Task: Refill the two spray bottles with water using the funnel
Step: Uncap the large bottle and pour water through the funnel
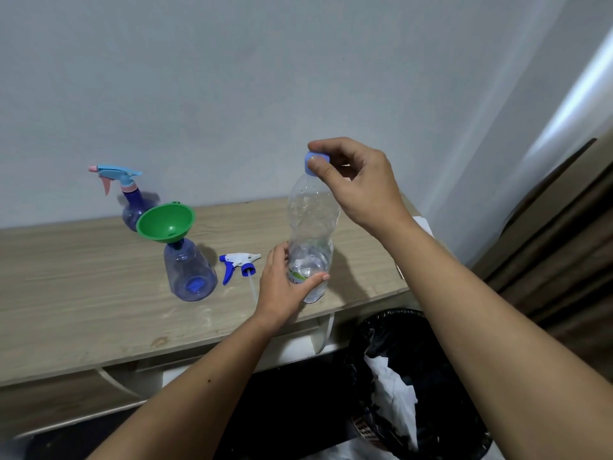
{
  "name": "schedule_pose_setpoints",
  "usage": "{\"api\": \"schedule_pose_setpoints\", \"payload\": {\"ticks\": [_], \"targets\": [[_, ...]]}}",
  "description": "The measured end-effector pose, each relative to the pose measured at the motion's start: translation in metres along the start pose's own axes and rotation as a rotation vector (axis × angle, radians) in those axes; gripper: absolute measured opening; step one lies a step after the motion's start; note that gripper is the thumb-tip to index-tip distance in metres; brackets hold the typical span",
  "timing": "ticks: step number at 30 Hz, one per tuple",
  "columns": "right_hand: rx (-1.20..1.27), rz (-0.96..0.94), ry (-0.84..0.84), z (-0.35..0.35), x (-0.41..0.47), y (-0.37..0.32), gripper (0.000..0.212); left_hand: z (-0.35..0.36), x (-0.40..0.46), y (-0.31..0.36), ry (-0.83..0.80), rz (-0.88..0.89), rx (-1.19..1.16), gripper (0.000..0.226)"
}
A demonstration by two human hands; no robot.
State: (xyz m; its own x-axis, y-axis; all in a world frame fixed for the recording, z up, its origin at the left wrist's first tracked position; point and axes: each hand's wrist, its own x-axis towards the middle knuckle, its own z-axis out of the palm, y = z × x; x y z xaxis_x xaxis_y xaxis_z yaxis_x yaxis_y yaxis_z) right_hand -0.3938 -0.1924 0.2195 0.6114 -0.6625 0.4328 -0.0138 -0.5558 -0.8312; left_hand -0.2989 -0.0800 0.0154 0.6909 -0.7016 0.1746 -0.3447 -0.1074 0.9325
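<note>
A clear plastic water bottle (pixel 310 227) stands near the table's front edge with a little water at its bottom. My left hand (pixel 285 287) grips its lower part. My right hand (pixel 351 180) pinches its blue cap (pixel 315 161) at the top. A green funnel (pixel 165 222) sits tilted in the neck of an open blue-tinted spray bottle (pixel 190 273). That bottle's white and blue trigger head (pixel 238 265) lies on the table beside it. A second, purple spray bottle (pixel 134 207) with a blue and pink trigger head stands behind, near the wall.
The wooden table (pixel 83 293) runs along a grey wall. A black waste bin (pixel 418 380) with white paper in it stands below the table's right end. Brown furniture is at the far right.
</note>
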Motion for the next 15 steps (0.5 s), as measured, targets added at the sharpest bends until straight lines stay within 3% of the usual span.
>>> {"api": "schedule_pose_setpoints", "payload": {"ticks": [4, 9, 12, 15], "targets": [[0.050, 0.072, 0.073, 0.004, -0.001, 0.002, 0.043, -0.001, 0.000, -0.001, -0.020, 0.006, -0.004, 0.095], [0.080, 0.076, -0.048, -0.003, 0.001, 0.004, 0.027, -0.001, 0.000, 0.000, -0.018, 0.006, -0.016, 0.092], [0.097, 0.073, -0.143, -0.008, 0.003, 0.002, 0.028, -0.002, 0.000, 0.001, -0.021, 0.005, -0.018, 0.093], [0.098, 0.085, -0.058, -0.005, 0.003, 0.001, 0.035, -0.002, 0.001, 0.000, -0.023, 0.005, -0.013, 0.090]]}}
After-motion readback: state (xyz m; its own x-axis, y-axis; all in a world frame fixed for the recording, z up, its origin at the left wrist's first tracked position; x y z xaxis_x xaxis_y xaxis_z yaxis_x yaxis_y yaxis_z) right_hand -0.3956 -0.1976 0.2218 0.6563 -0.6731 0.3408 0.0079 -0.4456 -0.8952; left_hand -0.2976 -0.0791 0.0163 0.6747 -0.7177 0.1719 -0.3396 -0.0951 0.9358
